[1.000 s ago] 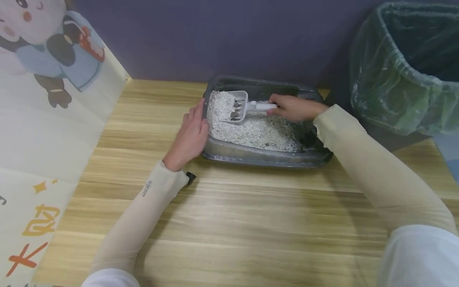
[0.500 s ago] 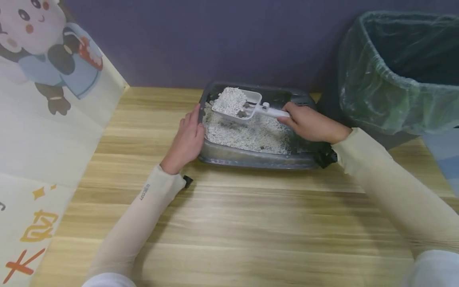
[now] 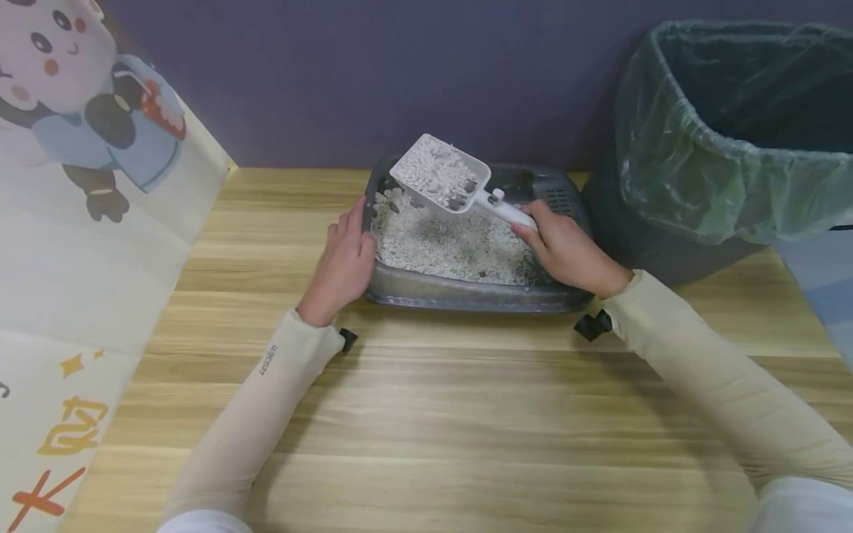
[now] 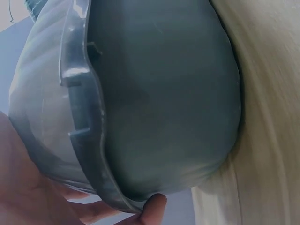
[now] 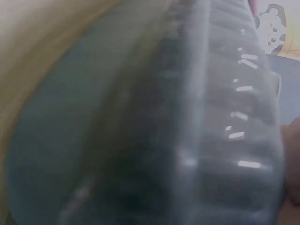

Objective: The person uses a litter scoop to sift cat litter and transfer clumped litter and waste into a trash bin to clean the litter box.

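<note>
A grey plastic litter box (image 3: 476, 297) holds pale pellet litter (image 3: 460, 255). My left hand (image 3: 338, 268) grips its left rim; in the left wrist view the fingertips (image 4: 154, 209) and the rest of the hand lie on both sides of the rim (image 4: 91, 140). Above the box, my right hand (image 3: 566, 249) holds a white litter scoop (image 3: 504, 210) by its handle. Pale litter fills most of the scoop's slotted pan, which points to the back left. The right wrist view is mostly the blurred box wall (image 5: 229, 122), with part of the right hand (image 5: 293, 164) at its edge.
A dark bin (image 3: 673, 244) lined with a clear bag (image 3: 706, 178) stands right of the litter box, close to it. The wooden tabletop (image 3: 466, 429) runs along a purple wall (image 3: 373, 81). A wall with cartoon pictures (image 3: 87, 133) borders the left side.
The right hand has raised the litter scoop, heaped with litter, out of the litter box and angled it. Some litter has dropped from the heap. The left hand keeps its place on the rim.
</note>
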Available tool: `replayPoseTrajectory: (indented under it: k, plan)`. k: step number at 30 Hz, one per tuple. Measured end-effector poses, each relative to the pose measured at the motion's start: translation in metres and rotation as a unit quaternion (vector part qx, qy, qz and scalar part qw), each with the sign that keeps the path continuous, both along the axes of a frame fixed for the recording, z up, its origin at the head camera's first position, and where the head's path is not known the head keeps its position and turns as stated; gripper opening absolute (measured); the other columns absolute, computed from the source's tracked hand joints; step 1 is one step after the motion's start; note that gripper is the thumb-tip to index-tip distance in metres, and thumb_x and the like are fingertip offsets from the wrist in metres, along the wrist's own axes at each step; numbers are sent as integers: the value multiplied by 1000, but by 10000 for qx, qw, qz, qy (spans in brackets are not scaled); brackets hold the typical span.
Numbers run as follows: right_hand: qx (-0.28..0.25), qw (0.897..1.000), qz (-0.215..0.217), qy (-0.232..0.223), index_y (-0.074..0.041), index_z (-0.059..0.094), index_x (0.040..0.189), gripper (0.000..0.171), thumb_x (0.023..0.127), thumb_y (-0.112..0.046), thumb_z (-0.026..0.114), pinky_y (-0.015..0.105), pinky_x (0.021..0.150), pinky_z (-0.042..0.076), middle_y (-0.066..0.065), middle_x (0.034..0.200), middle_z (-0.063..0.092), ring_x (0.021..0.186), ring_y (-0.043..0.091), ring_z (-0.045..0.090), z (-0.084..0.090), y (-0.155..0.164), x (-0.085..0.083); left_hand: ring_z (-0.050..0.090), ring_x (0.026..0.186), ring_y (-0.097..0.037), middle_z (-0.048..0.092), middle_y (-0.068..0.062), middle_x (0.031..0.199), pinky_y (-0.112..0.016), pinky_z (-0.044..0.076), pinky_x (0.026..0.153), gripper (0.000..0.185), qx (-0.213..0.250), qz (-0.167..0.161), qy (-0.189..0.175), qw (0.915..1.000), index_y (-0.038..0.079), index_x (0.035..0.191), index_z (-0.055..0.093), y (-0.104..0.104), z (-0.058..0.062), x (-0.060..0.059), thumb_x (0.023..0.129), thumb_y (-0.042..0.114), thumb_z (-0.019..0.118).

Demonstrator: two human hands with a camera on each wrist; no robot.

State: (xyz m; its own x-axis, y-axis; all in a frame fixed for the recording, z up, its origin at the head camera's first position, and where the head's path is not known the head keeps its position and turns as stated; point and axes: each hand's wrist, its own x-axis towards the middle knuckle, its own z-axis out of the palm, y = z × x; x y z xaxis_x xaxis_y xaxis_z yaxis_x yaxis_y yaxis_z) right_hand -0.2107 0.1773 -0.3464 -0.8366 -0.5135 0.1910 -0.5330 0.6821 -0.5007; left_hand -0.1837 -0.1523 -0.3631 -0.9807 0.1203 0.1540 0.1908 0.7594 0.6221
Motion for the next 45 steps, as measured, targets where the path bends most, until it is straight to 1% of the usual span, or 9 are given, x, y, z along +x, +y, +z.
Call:
replayPoseTrajectory:
  k: [4, 10, 17, 25, 27, 30, 34, 39, 45]
  plan:
    - [-114, 9999, -22, -40, 0, 42, 114, 30, 102, -27, 37, 32, 49, 34, 8, 78, 46, 55, 19, 38, -2, 0, 0, 32, 125, -36, 28, -20, 148, -51, 31, 103, 57, -13, 89, -30, 10000, 9, 152, 11, 1, -1, 1, 100, 26, 26]
    - [-171, 9998, 28, 124, 0, 46, 114, 29, 102, -26, 39, 33, 50, 34, 7, 74, 45, 54, 19, 38, 1, 0, -1, 36, 117, -36, 32, -23, 143, -51, 37, 97, 57, -45, 245, -65, 9997, 9, 152, 10, 3, 0, 5, 100, 27, 25]
    - [4, 9999, -68, 107, -5, 51, 113, 32, 101, -31, 38, 35, 52, 33, 6, 72, 43, 54, 20, 37, 7, 4, -2, 37, 112, -36, 33, -24, 141, -50, 39, 94, 58, -82, 391, -179, 9990, 8, 152, 9, 6, 3, 8, 99, 22, 28]
    - [80, 9998, 129, 119, -7, 53, 101, 29, 102, -32, 38, 36, 56, 32, 5, 67, 39, 53, 20, 36, 11, 10, -6, 36, 115, -37, 32, -24, 141, -50, 38, 95, 58, -124, 391, -179, 9990, 8, 152, 9, 6, 3, 9, 99, 23, 27]
    - [109, 9997, 104, 186, -7, 55, 103, 29, 101, -31, 40, 36, 57, 33, 4, 67, 41, 54, 19, 37, 12, 11, -7, 36, 115, -37, 33, -24, 141, -50, 38, 95, 58, -115, 393, -179, 9990, 9, 152, 9, 6, 3, 9, 99, 22, 28]
    - [139, 9996, 32, 250, -6, 56, 110, 29, 100, -30, 43, 36, 57, 34, 5, 71, 46, 56, 19, 40, 14, 12, -7, 37, 114, -36, 33, -24, 141, -50, 39, 93, 58, -64, 405, -173, 9990, 9, 152, 9, 7, 3, 9, 99, 20, 30]
    - [54, 9995, -57, 315, -3, 53, 120, 32, 99, -27, 48, 35, 55, 34, 6, 79, 51, 59, 20, 41, 12, 14, -8, 37, 113, -37, 33, -24, 141, -50, 40, 93, 57, -30, 441, -154, 9989, 8, 152, 10, 9, 3, 8, 100, 22, 29]
    - [-148, 9985, -222, 487, -3, 50, 122, 32, 98, -23, 50, 36, 54, 34, 7, 83, 51, 60, 20, 41, 10, 15, -5, 38, 114, -38, 33, -25, 141, -50, 39, 94, 57, -35, 479, -122, 9988, 8, 152, 11, 11, 4, 3, 100, 24, 27]
    - [-266, 9975, -245, 613, -2, 50, 122, 32, 98, -23, 51, 35, 53, 34, 7, 84, 53, 59, 19, 41, 10, 14, -4, 37, 113, -40, 34, -27, 138, -51, 38, 93, 57, -94, 483, -84, 9988, 6, 152, 13, 11, 3, -1, 99, 20, 28]
